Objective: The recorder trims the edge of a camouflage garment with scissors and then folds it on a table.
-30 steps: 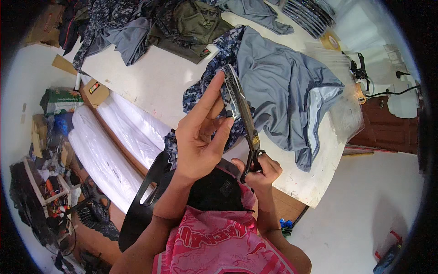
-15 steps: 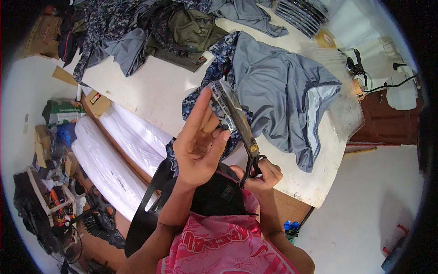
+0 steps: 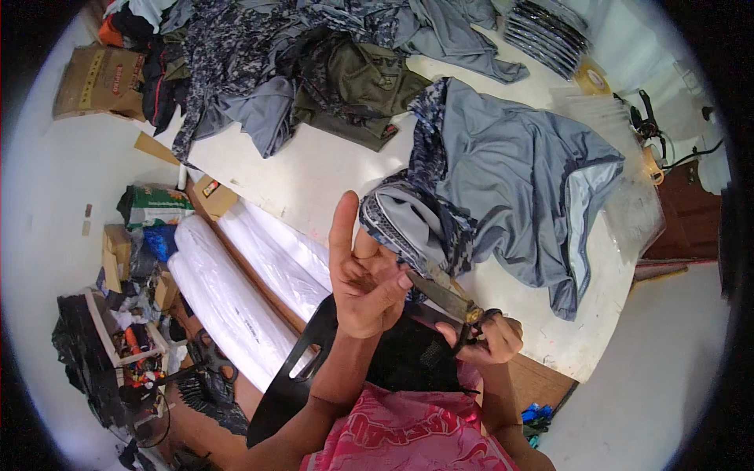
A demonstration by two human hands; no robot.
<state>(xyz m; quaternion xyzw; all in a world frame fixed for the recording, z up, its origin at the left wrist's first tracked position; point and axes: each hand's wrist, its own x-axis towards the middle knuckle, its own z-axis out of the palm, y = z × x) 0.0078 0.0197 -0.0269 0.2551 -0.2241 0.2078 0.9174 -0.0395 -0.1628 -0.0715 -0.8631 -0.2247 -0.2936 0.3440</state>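
Amid olive clothing [image 3: 363,82] and white rolls [image 3: 232,294], gripping gray garment [image 3: 510,173] in left hand [image 3: 367,289], partly hidden scissors [image 3: 445,297] in right hand [image 3: 497,340].

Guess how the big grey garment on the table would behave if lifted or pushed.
The big grey garment would probably droop, since it lies in loose folds. Spread wide rather than balled, it seems unlikely to roll.

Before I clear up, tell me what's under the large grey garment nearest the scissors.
White tabletop shows beside the grey garment, and clear plastic by its right side. What lies beneath its middle is covered and cannot be seen.
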